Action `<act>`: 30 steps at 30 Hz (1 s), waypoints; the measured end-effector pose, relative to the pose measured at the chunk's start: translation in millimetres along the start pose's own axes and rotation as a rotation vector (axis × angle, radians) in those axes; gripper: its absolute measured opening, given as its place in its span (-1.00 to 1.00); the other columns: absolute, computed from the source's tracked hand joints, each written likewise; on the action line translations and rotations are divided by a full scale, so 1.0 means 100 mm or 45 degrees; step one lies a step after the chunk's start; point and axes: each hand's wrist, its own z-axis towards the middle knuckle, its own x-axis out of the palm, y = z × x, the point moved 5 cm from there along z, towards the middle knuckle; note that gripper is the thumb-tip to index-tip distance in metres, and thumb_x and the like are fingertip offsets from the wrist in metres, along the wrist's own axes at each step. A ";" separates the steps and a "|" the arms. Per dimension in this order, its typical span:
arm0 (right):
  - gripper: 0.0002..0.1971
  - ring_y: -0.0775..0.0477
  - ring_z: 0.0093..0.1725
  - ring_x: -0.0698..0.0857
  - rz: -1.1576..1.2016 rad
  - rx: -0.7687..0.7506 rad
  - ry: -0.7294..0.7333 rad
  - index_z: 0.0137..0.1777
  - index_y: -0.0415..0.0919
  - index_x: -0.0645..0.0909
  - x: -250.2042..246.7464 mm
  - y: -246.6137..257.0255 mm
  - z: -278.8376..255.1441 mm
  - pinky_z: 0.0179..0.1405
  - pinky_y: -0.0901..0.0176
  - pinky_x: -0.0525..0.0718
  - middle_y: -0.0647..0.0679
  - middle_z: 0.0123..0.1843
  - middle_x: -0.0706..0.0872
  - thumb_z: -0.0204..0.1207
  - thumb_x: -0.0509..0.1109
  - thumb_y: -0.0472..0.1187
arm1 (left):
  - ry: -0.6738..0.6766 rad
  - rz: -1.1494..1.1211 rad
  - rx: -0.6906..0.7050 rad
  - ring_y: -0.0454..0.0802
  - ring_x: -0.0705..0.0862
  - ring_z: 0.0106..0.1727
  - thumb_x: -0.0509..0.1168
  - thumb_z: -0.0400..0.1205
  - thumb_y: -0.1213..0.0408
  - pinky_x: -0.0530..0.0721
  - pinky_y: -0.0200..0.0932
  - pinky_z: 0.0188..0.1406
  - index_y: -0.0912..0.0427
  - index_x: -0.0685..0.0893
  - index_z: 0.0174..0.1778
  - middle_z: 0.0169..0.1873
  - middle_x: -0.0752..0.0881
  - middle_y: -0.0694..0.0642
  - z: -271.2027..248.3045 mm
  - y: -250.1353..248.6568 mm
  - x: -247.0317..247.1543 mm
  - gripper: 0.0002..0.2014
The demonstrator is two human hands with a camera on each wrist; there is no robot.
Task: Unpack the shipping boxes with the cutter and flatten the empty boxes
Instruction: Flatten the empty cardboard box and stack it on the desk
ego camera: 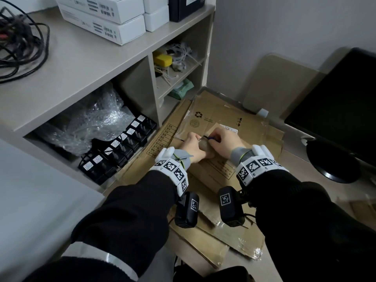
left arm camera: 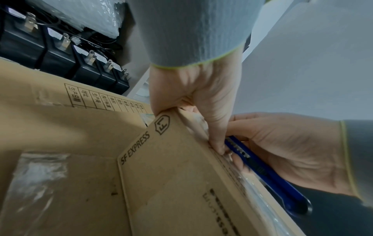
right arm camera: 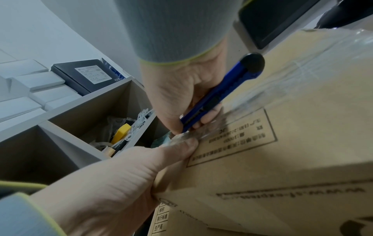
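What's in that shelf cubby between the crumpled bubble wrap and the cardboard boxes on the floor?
A row of black power adapters with white labels, seen in the head view, between the bubble wrap and the flattened cardboard.

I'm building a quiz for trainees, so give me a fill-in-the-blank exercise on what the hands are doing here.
1. The right hand holds a cutter whose handle is ____.
2. The left hand grips the ____ box.
3. The cutter's tip meets the clear ____ on the box.

Missing words: blue; cardboard; tape

The left hand (left arm camera: 193,102) grips the SF Express box (left arm camera: 181,183) at its taped corner, beside the right hand (left arm camera: 292,151) holding a blue cutter (left arm camera: 268,175).
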 end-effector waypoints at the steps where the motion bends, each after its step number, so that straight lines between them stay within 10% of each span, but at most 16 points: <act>1: -0.81 -0.16 0.07 0.65 -0.008 -0.006 0.005 0.11 -0.17 0.64 0.00 0.00 0.00 -0.05 0.15 0.54 -0.13 0.08 0.73 0.57 0.29 -0.19 | -0.008 0.002 -0.003 0.04 0.52 -0.14 0.56 0.40 0.04 0.48 -0.14 -0.21 0.12 0.29 0.26 -0.15 0.45 -0.01 0.00 0.01 0.01 -0.31; 11: -0.80 -0.18 0.13 0.65 -0.131 0.011 0.061 0.13 -0.18 0.64 0.02 0.06 0.05 -0.08 0.17 0.52 -0.15 0.13 0.71 0.58 0.28 -0.20 | 0.005 -0.022 -0.027 0.09 0.54 0.05 0.57 0.41 0.06 0.57 -0.05 0.09 0.16 0.26 0.41 0.08 0.47 0.09 -0.03 0.00 0.01 -0.22; 23: -0.80 -0.16 0.12 0.64 -0.140 0.032 0.047 0.12 -0.15 0.65 -0.05 -0.13 -0.14 -0.15 0.18 0.49 -0.12 0.12 0.71 0.58 0.24 -0.22 | 0.009 0.038 -0.053 -0.07 0.51 -0.29 0.44 0.54 0.23 0.51 -0.26 -0.48 0.10 0.23 0.20 -0.07 0.44 0.03 -0.04 -0.03 0.00 -0.49; 27: -0.76 -0.15 0.14 0.64 -0.182 0.030 0.039 0.18 -0.12 0.64 -0.07 -0.22 -0.25 -0.16 0.19 0.45 -0.11 0.18 0.67 0.59 0.24 -0.20 | 0.002 0.064 -0.023 0.04 0.52 -0.07 0.50 0.49 0.12 0.49 -0.15 -0.12 0.18 0.25 0.34 0.03 0.43 0.06 -0.09 -0.08 -0.02 -0.35; 30: -0.76 -0.15 0.16 0.64 -0.169 0.037 0.021 0.18 -0.11 0.66 -0.09 -0.30 -0.34 -0.15 0.21 0.43 -0.11 0.19 0.68 0.59 0.26 -0.19 | -0.016 0.059 -0.028 -0.04 0.51 -0.20 0.48 0.50 0.12 0.48 -0.19 -0.28 0.15 0.23 0.26 -0.08 0.44 0.04 -0.13 -0.11 -0.03 -0.39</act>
